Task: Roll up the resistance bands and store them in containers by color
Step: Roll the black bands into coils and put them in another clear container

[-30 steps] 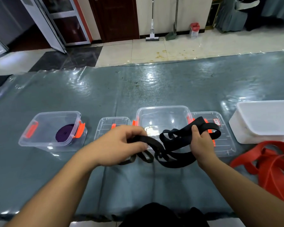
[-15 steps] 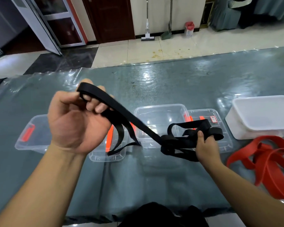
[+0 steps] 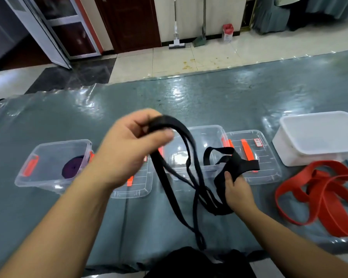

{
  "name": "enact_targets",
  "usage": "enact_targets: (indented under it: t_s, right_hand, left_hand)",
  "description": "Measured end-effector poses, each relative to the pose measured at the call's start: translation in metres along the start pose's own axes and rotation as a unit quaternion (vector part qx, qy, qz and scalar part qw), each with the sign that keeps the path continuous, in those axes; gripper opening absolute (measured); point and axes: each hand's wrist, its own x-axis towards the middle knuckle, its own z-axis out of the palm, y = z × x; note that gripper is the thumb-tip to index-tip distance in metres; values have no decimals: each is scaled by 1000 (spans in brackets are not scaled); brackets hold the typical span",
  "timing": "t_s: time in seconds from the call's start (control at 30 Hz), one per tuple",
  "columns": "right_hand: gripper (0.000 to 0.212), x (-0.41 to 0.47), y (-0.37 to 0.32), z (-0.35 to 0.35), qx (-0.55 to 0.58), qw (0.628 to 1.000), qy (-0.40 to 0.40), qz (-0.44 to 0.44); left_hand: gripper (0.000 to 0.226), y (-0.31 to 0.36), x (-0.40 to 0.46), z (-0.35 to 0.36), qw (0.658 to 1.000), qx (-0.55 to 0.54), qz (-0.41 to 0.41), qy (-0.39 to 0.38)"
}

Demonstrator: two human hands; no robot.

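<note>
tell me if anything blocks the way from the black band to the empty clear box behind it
Nothing visible does. The black band hangs from the left hand and right hand just in front of the clear box, which stands open; its lid lies beside it.

**Both hands up, each closed on the band**

The left hand [image 3: 129, 149] is raised above the bench, back toward the camera, thumb and fingers pinching one end of the black band [image 3: 181, 169]; motion blur makes the exact finger placement hard to read. Its bare forearm runs in from the lower left. The right hand [image 3: 237, 189] sits lower and nearer the body, fingers curled round a bunched part of the band, thumb pointing up. Its forearm enters from the lower right. The hands are well apart.
</note>
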Motion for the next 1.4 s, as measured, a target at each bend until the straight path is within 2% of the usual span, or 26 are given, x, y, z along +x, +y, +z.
enact_targets:
  t_s: [0.03,0.1,0.2,0.27,0.33,0.43,0.5,0.6,0.7,0.77,0.87,0.93,1.0,1.03,1.13,1.17,1.2,1.27,1.3,1.33,1.4]
  right_hand:
    - [39,-2,3,4,-4,1000,-8,-3]
    - [39,-4,11,10,-27,999,-26,11]
    - [40,-7,28,12,-63,996,-55,37]
    - [39,-8,39,9,-69,994,-68,44]
    - [40,-7,44,4,-60,994,-70,52]
    - [40,0,36,-7,-50,995,-74,44]
    - [36,5,24,-17,-41,997,-62,23]
    - [25,9,1,-36,3,999,-34,-17]
    - [19,9,-26,-53,87,995,-19,-55]
    - [20,4,-43,-63,142,986,-48,-76]
    - [18,-6,-64,-73,155,975,-121,-107]
    - [21,-13,-74,-76,145,970,-149,-123]
    - [23,-19,-85,-78,126,967,-172,-138]
    - [18,-23,-91,-79,125,964,-186,-144]
    - [24,-36,-113,-83,118,950,-222,-187]
    - [23,-41,-120,-84,109,946,-227,-204]
    - [18,-44,-126,-86,100,943,-230,-218]
    - [25,-50,-138,-93,86,935,-248,-237]
    - [28,-53,-145,-98,77,930,-260,-246]
    - [28,-54,-151,-103,68,924,-275,-255]
    - [28,-58,-164,-114,37,910,-311,-273]
  left_hand:
    - [14,-6,-3,9,998,51,5,-32]
    - [10,-14,-7,19,998,55,1,-40]
    - [8,-9,-5,12,997,-79,14,-8]
    - [3,-3,-3,3,988,-143,49,-29]
    - [8,-1,-2,-8,992,-107,61,-19]
    - [4,-10,-5,-22,1000,1,26,9]
    - [5,-23,-9,-27,993,115,-4,-32]
    - [3,-55,-19,-32,943,278,-100,-154]
    - [12,-101,-28,-35,853,435,-173,-230]
    - [13,-132,-34,-33,811,481,-208,-258]
    - [4,-166,-40,-26,765,533,-223,-284]
    - [25,-178,-42,-21,756,540,-237,-285]
    - [41,-181,-40,-15,771,529,-230,-270]
    - [47,-178,-37,-10,792,507,-226,-255]
    - [51,-156,-28,6,903,314,-202,-211]
    - [49,-146,-25,11,927,259,-188,-196]
    - [43,-137,-22,16,939,246,-158,-181]
    - [28,-123,-17,19,944,293,-65,-134]
    - [29,-118,-15,18,945,305,-29,-115]
    - [32,-113,-14,15,950,292,-18,-113]
    - [30,-101,-11,10,972,177,-54,-143]
